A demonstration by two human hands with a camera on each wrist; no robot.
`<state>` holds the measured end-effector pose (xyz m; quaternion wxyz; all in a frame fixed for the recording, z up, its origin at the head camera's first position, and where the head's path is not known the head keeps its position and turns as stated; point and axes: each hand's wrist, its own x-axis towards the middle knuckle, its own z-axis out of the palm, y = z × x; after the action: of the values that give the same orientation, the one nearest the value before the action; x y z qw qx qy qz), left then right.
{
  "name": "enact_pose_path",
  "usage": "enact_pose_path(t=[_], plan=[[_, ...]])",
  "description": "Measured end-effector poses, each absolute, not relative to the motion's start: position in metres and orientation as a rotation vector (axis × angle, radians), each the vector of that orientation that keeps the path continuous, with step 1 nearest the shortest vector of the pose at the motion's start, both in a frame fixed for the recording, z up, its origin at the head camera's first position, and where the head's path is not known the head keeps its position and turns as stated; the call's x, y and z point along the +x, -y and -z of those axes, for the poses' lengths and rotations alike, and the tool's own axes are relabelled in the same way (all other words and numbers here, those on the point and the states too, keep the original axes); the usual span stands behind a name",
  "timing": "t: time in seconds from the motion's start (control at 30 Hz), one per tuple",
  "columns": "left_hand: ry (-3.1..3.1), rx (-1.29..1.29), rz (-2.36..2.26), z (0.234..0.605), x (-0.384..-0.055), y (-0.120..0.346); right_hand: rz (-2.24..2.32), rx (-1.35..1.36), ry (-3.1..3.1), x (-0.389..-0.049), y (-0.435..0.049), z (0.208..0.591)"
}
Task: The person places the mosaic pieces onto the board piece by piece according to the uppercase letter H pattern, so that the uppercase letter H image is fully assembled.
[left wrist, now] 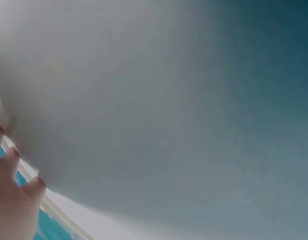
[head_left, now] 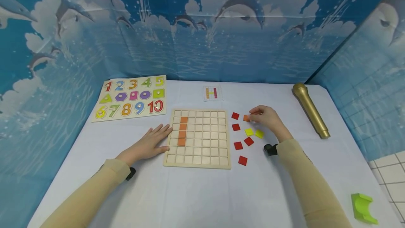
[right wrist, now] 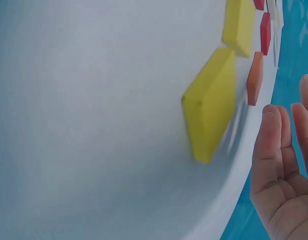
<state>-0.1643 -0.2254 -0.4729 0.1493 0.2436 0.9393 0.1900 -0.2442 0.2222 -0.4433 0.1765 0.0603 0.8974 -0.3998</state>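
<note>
My left hand (head_left: 146,143) lies flat with spread fingers, its fingertips at the left edge of the wooden grid board (head_left: 197,164). In the left wrist view, part of that hand (left wrist: 16,195) shows at the lower left. Several orange tiles (head_left: 182,134) form a vertical column on the board. Right of the board, my right hand (head_left: 265,117) is beside a loose orange tile (head_left: 246,118), fingertips close to it. The right wrist view shows that orange tile (right wrist: 255,79) on the table, apart from the loosely bent fingers (right wrist: 269,140). Two yellow tiles (head_left: 249,132) and several red tiles (head_left: 242,160) lie nearby.
A small pattern card (head_left: 212,93) lies behind the board. At the back left is a number-and-shape puzzle board (head_left: 136,97). A gold microphone-shaped object (head_left: 311,111) lies at the right, and a curved green piece (head_left: 362,208) sits near the front right edge.
</note>
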Motion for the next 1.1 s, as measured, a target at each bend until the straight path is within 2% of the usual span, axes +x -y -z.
enact_pose_path(t=[1.1], plan=[[-2.687,0.655,-0.531,0.475,-0.166,0.224,0.895,0.209,-2.579,-0.251,-0.207,0.454]])
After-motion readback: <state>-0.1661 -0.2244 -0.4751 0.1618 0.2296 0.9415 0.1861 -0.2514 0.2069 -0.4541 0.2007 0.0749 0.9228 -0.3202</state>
